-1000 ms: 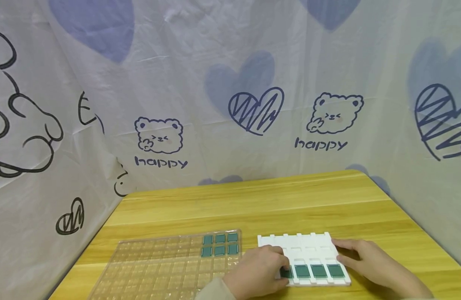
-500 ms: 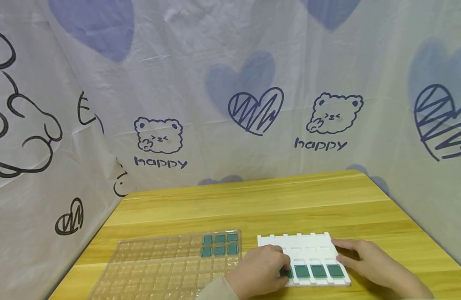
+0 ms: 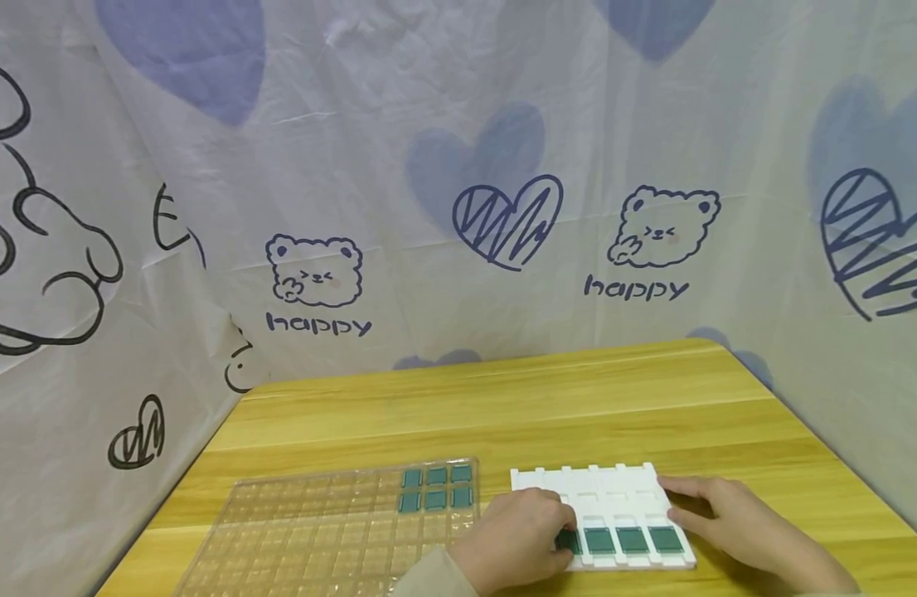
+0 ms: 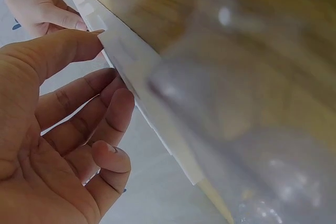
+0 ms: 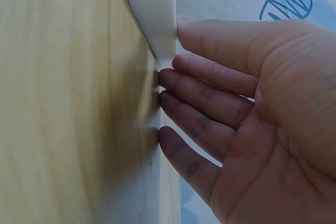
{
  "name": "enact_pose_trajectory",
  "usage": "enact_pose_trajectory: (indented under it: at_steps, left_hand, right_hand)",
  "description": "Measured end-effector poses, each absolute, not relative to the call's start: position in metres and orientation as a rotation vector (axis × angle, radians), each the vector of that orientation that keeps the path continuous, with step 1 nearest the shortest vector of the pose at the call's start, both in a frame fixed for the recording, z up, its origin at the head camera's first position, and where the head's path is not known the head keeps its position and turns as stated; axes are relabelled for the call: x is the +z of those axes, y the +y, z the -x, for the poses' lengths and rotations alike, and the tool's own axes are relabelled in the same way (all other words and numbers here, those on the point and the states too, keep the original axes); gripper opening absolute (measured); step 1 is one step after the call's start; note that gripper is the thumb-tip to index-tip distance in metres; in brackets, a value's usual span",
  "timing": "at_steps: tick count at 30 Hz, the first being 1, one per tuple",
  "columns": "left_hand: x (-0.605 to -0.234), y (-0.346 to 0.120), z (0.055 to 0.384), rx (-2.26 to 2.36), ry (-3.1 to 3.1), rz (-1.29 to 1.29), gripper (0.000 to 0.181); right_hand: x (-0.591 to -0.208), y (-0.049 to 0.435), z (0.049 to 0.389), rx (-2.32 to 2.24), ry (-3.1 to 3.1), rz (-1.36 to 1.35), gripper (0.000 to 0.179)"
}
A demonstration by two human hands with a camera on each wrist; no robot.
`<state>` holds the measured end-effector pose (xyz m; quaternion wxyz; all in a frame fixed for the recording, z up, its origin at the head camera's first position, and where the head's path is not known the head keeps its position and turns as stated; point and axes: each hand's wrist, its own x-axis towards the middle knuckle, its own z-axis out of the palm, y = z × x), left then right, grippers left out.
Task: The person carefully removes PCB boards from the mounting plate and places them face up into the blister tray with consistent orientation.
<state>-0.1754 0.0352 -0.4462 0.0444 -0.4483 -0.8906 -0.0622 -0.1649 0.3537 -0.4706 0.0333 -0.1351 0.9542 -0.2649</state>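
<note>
A white tray [image 3: 611,481] with rows of square pockets lies on the table at the right in the head view. Dark green square chips [image 3: 633,541] sit in its near row. My left hand [image 3: 514,535] reaches over the tray's left side, with thumb and fingertips pinching the leftmost green chip [image 3: 568,541]; the hand partly hides that chip. Along the tray's right edge, my right hand [image 3: 742,526] rests with its fingers extended. Thumb and fingertips touch the side of the tray [image 5: 152,3] in the right wrist view, and nothing lies in the palm.
Left of the white tray lies a clear plastic tray [image 3: 339,531] with many pockets. Several green chips [image 3: 436,475] sit in its far right corner. The wooden table [image 3: 503,406] meets a printed cloth curtain [image 3: 443,166] at the back and sides.
</note>
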Motion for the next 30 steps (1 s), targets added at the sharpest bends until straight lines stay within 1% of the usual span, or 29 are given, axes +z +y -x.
enact_pose_trajectory:
  at_steps: [30]
  left_hand:
    - [-0.4478,0.0362,0.1757,-0.158,-2.656,1.367,0.009]
  right_hand:
    - [-0.4702,0.3533,0.1669,-0.831,2.895,0.372,0.052]
